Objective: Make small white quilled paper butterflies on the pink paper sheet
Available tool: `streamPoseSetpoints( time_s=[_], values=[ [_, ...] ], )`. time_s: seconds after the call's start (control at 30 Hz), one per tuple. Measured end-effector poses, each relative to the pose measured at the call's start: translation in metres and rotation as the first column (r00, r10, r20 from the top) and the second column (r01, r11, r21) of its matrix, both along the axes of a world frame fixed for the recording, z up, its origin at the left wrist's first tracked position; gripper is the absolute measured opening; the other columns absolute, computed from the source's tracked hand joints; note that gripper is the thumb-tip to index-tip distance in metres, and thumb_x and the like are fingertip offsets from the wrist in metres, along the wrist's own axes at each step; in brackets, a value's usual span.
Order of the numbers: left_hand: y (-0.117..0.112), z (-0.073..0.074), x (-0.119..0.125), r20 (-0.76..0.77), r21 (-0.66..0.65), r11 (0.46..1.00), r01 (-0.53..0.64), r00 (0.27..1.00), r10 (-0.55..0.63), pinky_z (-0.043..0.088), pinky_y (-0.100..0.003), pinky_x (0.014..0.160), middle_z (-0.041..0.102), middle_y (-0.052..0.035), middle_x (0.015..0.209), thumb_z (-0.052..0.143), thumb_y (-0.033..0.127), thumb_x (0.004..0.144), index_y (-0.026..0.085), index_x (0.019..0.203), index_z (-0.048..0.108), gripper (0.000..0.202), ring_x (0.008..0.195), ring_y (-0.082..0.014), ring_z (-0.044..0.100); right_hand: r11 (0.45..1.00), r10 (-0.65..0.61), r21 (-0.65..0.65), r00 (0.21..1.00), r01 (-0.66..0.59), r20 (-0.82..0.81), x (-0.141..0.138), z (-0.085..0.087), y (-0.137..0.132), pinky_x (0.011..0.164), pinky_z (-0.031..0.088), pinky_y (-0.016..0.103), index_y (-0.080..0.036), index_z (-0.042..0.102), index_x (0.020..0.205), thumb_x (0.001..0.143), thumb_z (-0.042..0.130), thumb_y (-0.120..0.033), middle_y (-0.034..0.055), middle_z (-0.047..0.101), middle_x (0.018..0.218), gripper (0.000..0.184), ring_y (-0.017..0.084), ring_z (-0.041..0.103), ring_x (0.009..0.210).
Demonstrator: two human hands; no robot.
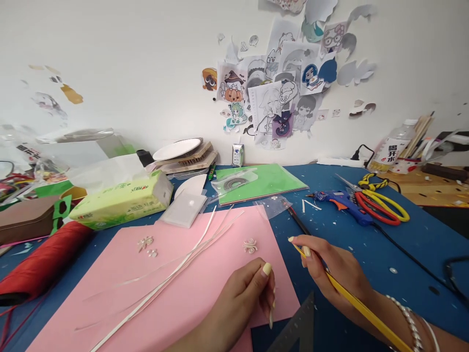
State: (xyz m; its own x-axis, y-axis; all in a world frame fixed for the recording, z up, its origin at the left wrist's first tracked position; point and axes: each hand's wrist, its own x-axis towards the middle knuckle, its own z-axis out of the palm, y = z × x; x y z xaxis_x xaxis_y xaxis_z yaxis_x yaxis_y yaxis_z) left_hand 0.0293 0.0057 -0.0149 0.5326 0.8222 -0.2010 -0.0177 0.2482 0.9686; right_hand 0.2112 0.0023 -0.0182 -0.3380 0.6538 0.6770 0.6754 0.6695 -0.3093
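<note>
R hand (pixel 342 269) grips yellow tool (pixel 351 297), poss. tweezers, over blue table (pixel 370 254); L hand (pixel 247 291) pinches small pale pc (pixel 271 318) by near R corner of pink paper (pixel 198 288). White coil pc (pixel 250 246) lies on paper, just beyond L hand. Risks, we reckon: slack pinch drops pale pc; L hand, dragged back, sweeps loose strips (pixel 190 253). Containers: tissue box (pixel 126 200), tissue (pixel 100 172) poking out; cup (pixel 403 166) w/ sticks (pixel 421 129), far R.
</note>
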Motion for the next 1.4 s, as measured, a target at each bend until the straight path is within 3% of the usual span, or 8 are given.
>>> streamPoseSetpoints(
  time_s=[0.17, 0.27, 0.37, 0.63, 0.87, 1.07, 1.23, 1.4],
  values=[
    [0.005, 0.0, -0.002, 0.069, -0.117, 0.993, -0.033, 0.997, 0.042, 0.035, -0.021, 0.057, 0.054, 0.0006, 0.065, 0.059, 0.034, 0.073, 0.013, 0.08, 0.065, 0.023, 0.052, -0.0072, 0.044, 0.99, 0.086, 0.112, 0.996, -0.088, 0.027, -0.008, 0.002, -0.011, 0.062, 0.048, 0.017, -0.015, 0.044, 0.106, 0.083, 0.034, -0.013, 0.0031, 0.064, 0.08, 0.025, 0.01, 0.061, 0.068],
    [0.007, 0.002, -0.004, 0.133, -0.271, 0.96, -0.064, 0.986, 0.103, 0.035, -0.022, 0.065, 0.056, 0.0005, 0.069, 0.063, 0.028, 0.07, 0.015, 0.087, 0.067, 0.021, 0.058, -0.0075, 0.046, 0.98, 0.095, 0.171, 0.995, -0.099, 0.032, -0.011, 0.007, -0.017, 0.058, 0.049, 0.016, -0.015, 0.043, 0.104, 0.083, 0.034, -0.014, 0.0018, 0.064, 0.072, 0.023, 0.01, 0.061, 0.062],
    [0.007, 0.001, -0.005, 0.211, -0.336, 0.941, -0.032, 0.971, 0.109, 0.035, -0.022, 0.067, 0.058, -0.0003, 0.07, 0.063, 0.026, 0.071, 0.016, 0.091, 0.066, 0.023, 0.059, -0.0073, 0.047, 0.975, 0.1, 0.198, 0.994, -0.104, 0.034, -0.012, 0.016, -0.018, 0.058, 0.049, 0.015, -0.015, 0.043, 0.101, 0.084, 0.034, -0.015, 0.0012, 0.064, 0.069, 0.019, 0.009, 0.061, 0.058],
    [0.004, 0.002, -0.004, 0.285, -0.358, 0.933, 0.036, 0.956, 0.073, 0.036, -0.019, 0.064, 0.057, -0.0033, 0.067, 0.059, 0.032, 0.075, 0.009, 0.077, 0.067, 0.025, 0.059, -0.0075, 0.048, 0.98, 0.083, 0.179, 0.996, -0.087, 0.032, -0.009, 0.014, -0.018, 0.06, 0.05, 0.015, -0.017, 0.043, 0.101, 0.082, 0.035, -0.015, 0.0006, 0.065, 0.07, 0.021, 0.01, 0.061, 0.059],
    [0.006, 0.002, -0.005, 0.28, -0.388, 0.92, 0.048, 0.958, 0.068, 0.036, -0.019, 0.062, 0.059, -0.0017, 0.068, 0.065, 0.023, 0.07, 0.011, 0.085, 0.065, 0.02, 0.058, -0.0062, 0.049, 0.988, 0.098, 0.121, 0.995, -0.101, 0.024, -0.007, 0.009, -0.018, 0.058, 0.049, 0.015, -0.016, 0.042, 0.102, 0.081, 0.034, -0.014, 0.0005, 0.064, 0.071, 0.022, 0.009, 0.061, 0.06],
    [0.007, 0.004, -0.004, 0.289, -0.394, 0.919, 0.023, 0.952, 0.1, 0.038, -0.019, 0.056, 0.064, -0.0019, 0.061, 0.07, 0.024, 0.065, 0.012, 0.066, 0.054, 0.019, 0.05, -0.0064, 0.054, 0.985, 0.066, 0.157, 0.997, -0.071, 0.039, -0.008, 0.013, -0.02, 0.061, 0.049, 0.015, -0.017, 0.044, 0.1, 0.082, 0.035, -0.016, 0.0003, 0.064, 0.07, 0.021, 0.01, 0.062, 0.062],
    [0.006, 0.005, -0.003, 0.282, -0.4, 0.917, -0.005, 0.951, 0.129, 0.042, -0.019, 0.058, 0.064, -0.0043, 0.066, 0.061, 0.032, 0.073, 0.009, 0.07, 0.06, 0.023, 0.053, -0.0077, 0.057, 0.97, 0.115, 0.213, 0.993, -0.121, 0.038, -0.012, 0.019, -0.02, 0.059, 0.048, 0.013, -0.016, 0.044, 0.096, 0.085, 0.033, -0.017, 0.0003, 0.064, 0.065, 0.016, 0.008, 0.061, 0.056],
    [0.007, 0.005, -0.004, 0.297, -0.393, 0.92, 0.002, 0.947, 0.125, 0.043, -0.018, 0.058, 0.064, -0.0041, 0.065, 0.06, 0.027, 0.074, 0.008, 0.073, 0.062, 0.019, 0.054, -0.008, 0.057, 0.97, 0.147, 0.189, 0.988, -0.153, 0.044, -0.012, 0.017, -0.019, 0.061, 0.048, 0.013, -0.015, 0.045, 0.095, 0.085, 0.033, -0.018, 0.0012, 0.065, 0.067, 0.016, 0.008, 0.061, 0.058]
  ],
)
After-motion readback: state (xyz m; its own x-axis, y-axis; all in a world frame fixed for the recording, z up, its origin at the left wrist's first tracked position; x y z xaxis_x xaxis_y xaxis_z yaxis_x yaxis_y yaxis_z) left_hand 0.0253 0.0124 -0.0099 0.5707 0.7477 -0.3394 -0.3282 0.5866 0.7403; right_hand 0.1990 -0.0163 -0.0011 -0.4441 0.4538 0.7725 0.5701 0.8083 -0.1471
